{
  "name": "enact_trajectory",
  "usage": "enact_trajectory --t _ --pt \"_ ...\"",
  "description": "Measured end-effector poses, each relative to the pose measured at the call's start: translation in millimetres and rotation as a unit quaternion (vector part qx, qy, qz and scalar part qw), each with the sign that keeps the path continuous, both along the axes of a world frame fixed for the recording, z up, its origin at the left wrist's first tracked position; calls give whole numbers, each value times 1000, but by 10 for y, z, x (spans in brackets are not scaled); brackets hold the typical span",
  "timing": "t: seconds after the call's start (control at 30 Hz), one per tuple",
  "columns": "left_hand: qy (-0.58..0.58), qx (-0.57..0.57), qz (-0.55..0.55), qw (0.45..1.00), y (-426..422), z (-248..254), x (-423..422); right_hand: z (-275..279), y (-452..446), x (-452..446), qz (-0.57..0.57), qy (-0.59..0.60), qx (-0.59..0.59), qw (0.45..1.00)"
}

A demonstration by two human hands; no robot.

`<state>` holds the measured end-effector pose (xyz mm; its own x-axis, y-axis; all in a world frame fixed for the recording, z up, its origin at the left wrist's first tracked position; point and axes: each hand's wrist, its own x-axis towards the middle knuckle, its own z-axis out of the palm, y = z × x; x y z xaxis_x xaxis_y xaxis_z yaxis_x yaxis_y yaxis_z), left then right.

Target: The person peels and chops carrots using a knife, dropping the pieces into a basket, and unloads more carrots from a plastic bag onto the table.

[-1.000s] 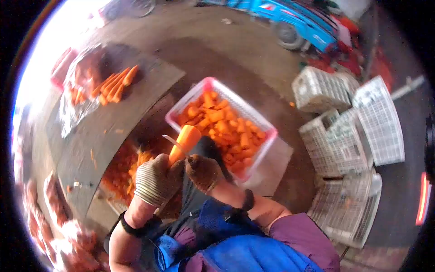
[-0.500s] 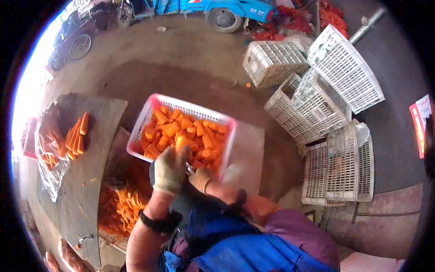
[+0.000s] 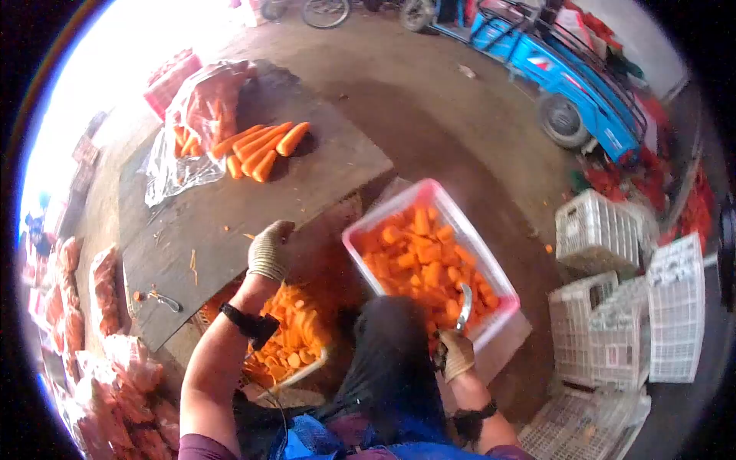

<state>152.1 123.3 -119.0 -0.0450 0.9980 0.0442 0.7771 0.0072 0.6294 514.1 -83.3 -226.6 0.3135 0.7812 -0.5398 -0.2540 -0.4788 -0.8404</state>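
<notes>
Orange carrots [image 3: 262, 147], whole and smooth, lie bunched on the grey board [image 3: 188, 238] in front of us, their ends beside a clear plastic bag [image 3: 188, 172] that has more in it. Our left hand [image 3: 268, 249], in a striped glove, is over the near edge of that board; we see nothing in it, though we cannot tell how far its fingers are curled. Our right hand [image 3: 458, 354], gloved too, grips a knife [image 3: 465, 308] by the handle, the curved blade pointing up and away from us in front of the pink-rimmed basket [image 3: 506, 307]. Cut carrot pieces [image 3: 418, 257] are heaped in that basket, just beyond our knee [image 3: 395, 326]. Between our left forearm and that knee is a bin [image 3: 303, 373] of carrot trimmings [image 3: 287, 330]. A small metal tool [image 3: 166, 302] (perhaps a peeler, too small to be sure) lies near the board's left edge, beside a carrot stub [image 3: 139, 296].
</notes>
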Motion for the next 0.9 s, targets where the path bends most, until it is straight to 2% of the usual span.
enact_trajectory --t 0.03,0.13,0.23,0.27,0.37,0.47,0.57,0.6,0.7,0.8,0.83,0.87,0.9 --pt "78 2 48 996 141 -36 -187 223 97 -115 -55 27 -47 997" --pt "147 57 63 985 678 -120 -666 73 439 -211 -26 -146 -88 985" --pt "166 130 60 976 1241 -208 -859 346 805 -377 -60 -90 -63 992" --pt "160 159 58 973 1405 -232 -844 87 821 -272 -62 -81 -54 993" --pt "236 80 89 964 1863 -402 -832 46 944 -288 -21 -245 -77 966" --pt "287 13 93 953 2168 -605 -811 60 965 -331 -23 -242 -80 967" --pt "39 -43 235 970 2267 -827 -894 67 1032 -344 11 -290 -53 955" --pt "219 -72 154 961 2138 -718 -892 284 1091 -488 17 -294 -45 955" --pt "165 -72 172 968 1741 -702 -1086 391 1066 -570 3 -274 -8 962" --pt "169 -203 74 962 1010 -44 -1162 301 949 -429 31 -318 16 947" --pt "3 -192 26 981 758 -59 -1256 486 903 -491 24 -265 20 964" --pt "-162 -175 -22 971 468 -139 -1423 697 847 -554 18 -211 19 977" --pt "-323 -152 -69 932 142 -182 -1511 885 778 -629 13 -156 16 988"
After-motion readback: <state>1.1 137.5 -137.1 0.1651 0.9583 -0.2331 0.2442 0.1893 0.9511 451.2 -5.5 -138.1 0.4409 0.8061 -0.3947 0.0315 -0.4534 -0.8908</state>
